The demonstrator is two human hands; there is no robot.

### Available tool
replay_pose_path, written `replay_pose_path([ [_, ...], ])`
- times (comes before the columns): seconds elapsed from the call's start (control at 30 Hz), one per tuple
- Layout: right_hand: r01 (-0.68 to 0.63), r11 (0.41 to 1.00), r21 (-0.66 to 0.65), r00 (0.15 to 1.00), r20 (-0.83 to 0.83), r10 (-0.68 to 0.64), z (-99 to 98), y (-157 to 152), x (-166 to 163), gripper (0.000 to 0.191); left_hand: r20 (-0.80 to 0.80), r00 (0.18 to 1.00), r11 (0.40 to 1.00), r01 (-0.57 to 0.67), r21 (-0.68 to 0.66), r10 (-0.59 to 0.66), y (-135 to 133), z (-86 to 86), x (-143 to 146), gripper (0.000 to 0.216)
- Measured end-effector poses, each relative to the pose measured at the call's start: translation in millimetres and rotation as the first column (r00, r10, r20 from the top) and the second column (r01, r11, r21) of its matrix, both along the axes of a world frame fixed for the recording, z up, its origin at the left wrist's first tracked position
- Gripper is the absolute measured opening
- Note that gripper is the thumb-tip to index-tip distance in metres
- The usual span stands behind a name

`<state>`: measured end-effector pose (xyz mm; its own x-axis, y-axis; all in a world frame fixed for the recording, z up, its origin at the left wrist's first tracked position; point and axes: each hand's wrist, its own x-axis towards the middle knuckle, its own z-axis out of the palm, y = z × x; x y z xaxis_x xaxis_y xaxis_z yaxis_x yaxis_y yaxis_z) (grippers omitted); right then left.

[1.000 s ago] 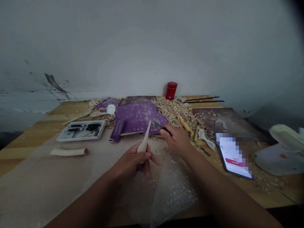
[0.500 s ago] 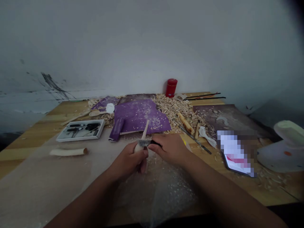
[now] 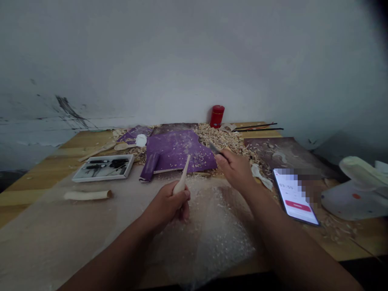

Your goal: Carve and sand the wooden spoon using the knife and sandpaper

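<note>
My left hand (image 3: 168, 204) is closed round the thick end of a pale wooden spoon blank (image 3: 182, 178), whose thin handle points up and away from me. My right hand (image 3: 235, 169) is closed on a small carving knife (image 3: 214, 148); its blade sticks out to the upper left, clear of the wood. Both hands hover over a sheet of bubble wrap (image 3: 212, 230) dusted with chips.
A purple sheet (image 3: 178, 149) and a heap of wood shavings (image 3: 224, 141) lie beyond the hands. A white tray of tools (image 3: 104, 167), a pale wooden stick (image 3: 87, 195), a red can (image 3: 217, 116), a phone (image 3: 295, 196) and a white object (image 3: 357, 190) stand around.
Half a second ago the knife blade lay across the spoon blank near my left hand. My right hand has since swept up and to the right, carrying the knife away from the wood.
</note>
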<state>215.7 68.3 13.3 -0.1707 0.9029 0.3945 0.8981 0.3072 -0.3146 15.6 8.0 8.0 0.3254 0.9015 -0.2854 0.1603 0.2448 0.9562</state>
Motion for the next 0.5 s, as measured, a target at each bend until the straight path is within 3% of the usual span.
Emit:
replay_pose_path([
  [0.13, -0.293, 0.952, -0.086, 0.954, 0.044, 0.297, -4.8, -16.3, -25.2, 0.041, -0.032, 0.997, 0.996, -0.067, 0.060, 0.069, 3.6, -1.5, 0.3, 0.011],
  [0.2, -0.369, 0.923, -0.109, 0.922, 0.079, 0.378, -7.8, -23.5, -36.9, 0.042, -0.083, 0.993, 0.992, -0.082, 0.096, 0.090, 4.3, -0.9, 0.4, 0.014],
  [0.33, -0.381, 0.919, -0.101, 0.913, 0.114, 0.391, -10.9, -28.6, -42.8, 0.044, -0.155, 0.984, 0.989, -0.064, 0.135, 0.085, 3.2, -2.1, 0.4, 0.013],
  [0.5, -0.334, 0.939, -0.080, 0.924, 0.171, 0.343, -10.9, -22.1, -33.3, 0.043, -0.076, 0.996, 0.994, -0.045, 0.099, 0.053, -1.0, -4.3, 1.0, 0.012],
])
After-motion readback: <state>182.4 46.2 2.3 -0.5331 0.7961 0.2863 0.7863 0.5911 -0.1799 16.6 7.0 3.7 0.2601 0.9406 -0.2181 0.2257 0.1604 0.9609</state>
